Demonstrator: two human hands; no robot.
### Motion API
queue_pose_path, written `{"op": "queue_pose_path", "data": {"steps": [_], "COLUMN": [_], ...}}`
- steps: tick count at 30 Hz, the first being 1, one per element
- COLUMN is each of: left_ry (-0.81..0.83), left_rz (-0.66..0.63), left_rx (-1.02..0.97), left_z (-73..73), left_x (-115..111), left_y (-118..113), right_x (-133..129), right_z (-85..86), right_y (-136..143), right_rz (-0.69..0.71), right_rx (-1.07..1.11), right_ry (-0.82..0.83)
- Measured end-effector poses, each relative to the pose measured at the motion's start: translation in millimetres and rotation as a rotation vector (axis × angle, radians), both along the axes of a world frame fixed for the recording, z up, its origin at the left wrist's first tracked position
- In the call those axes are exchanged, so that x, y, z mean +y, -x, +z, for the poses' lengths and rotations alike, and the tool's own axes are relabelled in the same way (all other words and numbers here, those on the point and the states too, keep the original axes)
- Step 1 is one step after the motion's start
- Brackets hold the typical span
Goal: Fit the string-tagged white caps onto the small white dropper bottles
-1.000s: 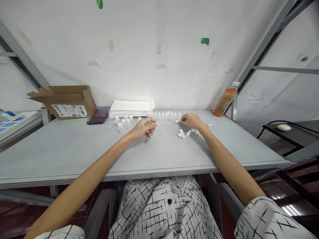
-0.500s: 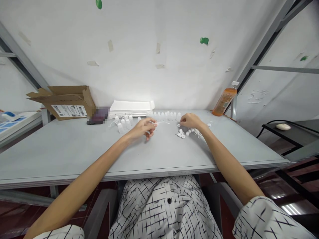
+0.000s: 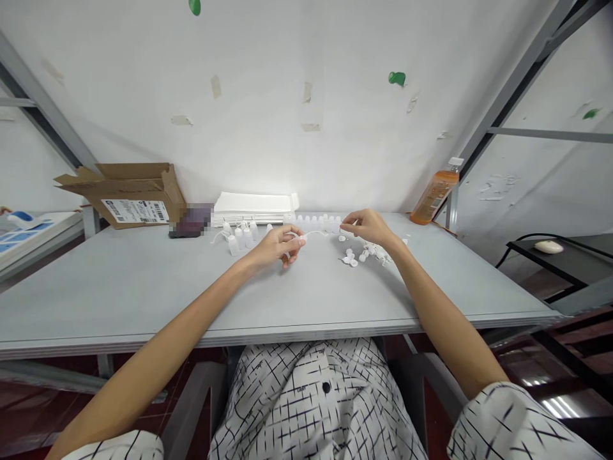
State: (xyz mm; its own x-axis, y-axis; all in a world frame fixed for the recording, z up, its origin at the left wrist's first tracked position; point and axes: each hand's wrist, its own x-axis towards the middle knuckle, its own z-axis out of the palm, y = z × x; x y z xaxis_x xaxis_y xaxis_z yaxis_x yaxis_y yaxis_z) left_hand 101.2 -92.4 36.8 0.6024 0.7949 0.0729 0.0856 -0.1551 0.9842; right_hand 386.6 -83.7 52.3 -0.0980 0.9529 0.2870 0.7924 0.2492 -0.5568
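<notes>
My left hand point(image 3: 282, 246) is closed in a pinch over the middle of the table. Between its thumb and fingertips is a small white piece with a thin white strand point(image 3: 316, 232) sticking out to the right. My right hand point(image 3: 366, 227) has its thumb and forefinger on the last small white bottle at the right end of a row of bottles point(image 3: 311, 222). Fingers partly cover that bottle. Below the right hand lie loose white caps point(image 3: 350, 258) and a pile of small white parts point(image 3: 376, 252). Left of my left hand stand several capped white bottles point(image 3: 240, 239).
Along the wall are a stack of white flat sheets point(image 3: 253, 203), an open cardboard box point(image 3: 136, 191) and a dark blurred item point(image 3: 191, 221). At the back right, an orange drink bottle point(image 3: 435, 197) leans against the frame. The table's front edge point(image 3: 306, 333) is close to my lap.
My right hand has moved slightly up and left, from beside the loose caps to the end bottle of the row. My left hand stays nearly in place with the white piece.
</notes>
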Motion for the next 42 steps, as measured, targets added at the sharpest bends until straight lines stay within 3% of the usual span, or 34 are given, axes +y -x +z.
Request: {"op": "queue_pose_path", "data": {"steps": [3,6,9,13,21,35,42], "left_ry": [-0.031,-0.07,-0.101,-0.133,-0.143,-0.143,-0.34], "left_rz": [0.012,0.021,0.019,0.033,0.001,0.034,0.126], "left_rx": [0.001,0.008,0.009,0.016,0.037,0.068,0.143], "left_z": [-1.3,-2.0,-3.1,-4.3,-1.8,-2.1,-3.0], "left_x": [0,0,0,0,-2,-1,-4], "left_y": [-1,-3,-4,-4,-4,-3,-4], "right_x": [-11,-22,-28,-31,-30,-29,-30], "right_z": [9.1,15.1,14.6,6.8,0.1,-1.8,-4.0], "right_y": [12,26,41,55,64,62,68], "right_rz": [0.064,0.238,0.392,0.47,0.375,0.398,0.396], "right_rx": [0.277,0.58,0.711,0.678,0.685,0.598,0.583], "right_ry": [0.015,0.036,0.074,0.148,0.078,0.126,0.097]}}
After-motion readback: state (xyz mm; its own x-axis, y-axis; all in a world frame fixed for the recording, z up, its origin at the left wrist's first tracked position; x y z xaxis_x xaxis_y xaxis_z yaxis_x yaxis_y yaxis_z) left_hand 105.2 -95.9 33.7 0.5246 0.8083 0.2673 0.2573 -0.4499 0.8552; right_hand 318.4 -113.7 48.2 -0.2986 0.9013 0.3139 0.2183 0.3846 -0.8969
